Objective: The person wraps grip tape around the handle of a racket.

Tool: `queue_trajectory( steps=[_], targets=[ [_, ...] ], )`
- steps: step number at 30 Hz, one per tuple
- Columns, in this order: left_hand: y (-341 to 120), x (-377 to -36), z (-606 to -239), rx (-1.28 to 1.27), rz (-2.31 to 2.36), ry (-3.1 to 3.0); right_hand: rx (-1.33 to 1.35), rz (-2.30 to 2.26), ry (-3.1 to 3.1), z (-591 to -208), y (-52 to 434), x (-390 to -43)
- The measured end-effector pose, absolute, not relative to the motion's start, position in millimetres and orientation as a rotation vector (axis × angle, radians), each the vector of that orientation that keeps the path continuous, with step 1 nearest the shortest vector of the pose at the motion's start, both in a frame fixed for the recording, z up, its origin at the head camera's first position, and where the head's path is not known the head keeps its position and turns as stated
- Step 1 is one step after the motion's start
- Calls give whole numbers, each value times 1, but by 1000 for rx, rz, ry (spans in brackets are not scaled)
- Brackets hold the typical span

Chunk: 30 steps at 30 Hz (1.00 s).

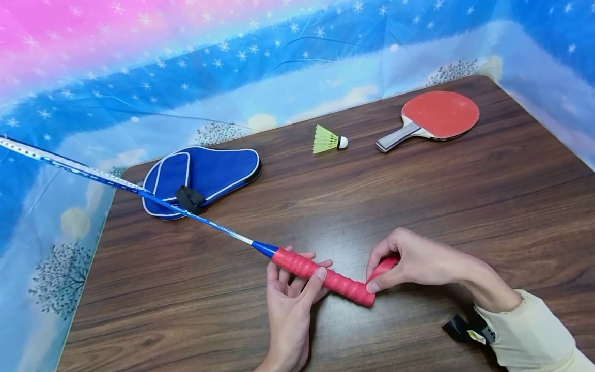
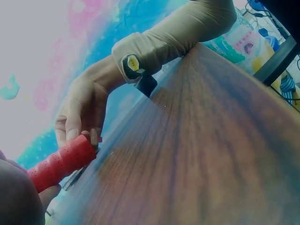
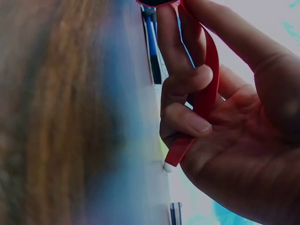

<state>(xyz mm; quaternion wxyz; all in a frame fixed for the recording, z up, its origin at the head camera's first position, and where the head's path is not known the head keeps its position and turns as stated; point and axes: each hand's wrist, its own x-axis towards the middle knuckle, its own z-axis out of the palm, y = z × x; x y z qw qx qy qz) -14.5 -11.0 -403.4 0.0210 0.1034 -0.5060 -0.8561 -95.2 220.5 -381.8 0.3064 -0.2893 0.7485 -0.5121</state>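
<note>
A badminton racket (image 1: 211, 223) with a blue and white shaft slants across the head view, its handle (image 1: 341, 284) wrapped in red overgrip. My left hand (image 1: 289, 315) holds the handle, thumb on top and fingers behind it. At the butt end, my right hand (image 1: 413, 258) pinches the loose red overgrip tape (image 1: 385, 265) by thumb and fingers. In the right wrist view the tape (image 3: 207, 93) runs down through the palm, under two curled fingers (image 3: 187, 119). The left wrist view shows the butt (image 2: 79, 152) right at the right fingertips.
A blue paddle case (image 1: 223, 165) with white piping lies under the racket's line at the left. Farther back are a yellow-green shuttlecock (image 1: 327, 139) and a red table tennis paddle (image 1: 439, 114). A patterned cloth (image 1: 288, 67) hangs behind the wooden table (image 1: 186, 310).
</note>
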Motion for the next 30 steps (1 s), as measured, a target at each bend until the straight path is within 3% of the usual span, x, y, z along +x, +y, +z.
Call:
queue_trajectory(
  steps=[30],
  targets=[
    [-11, -14, -402, 362, -2656, -1597, -806, -1336, 1953, -383, 219, -94]
  ],
)
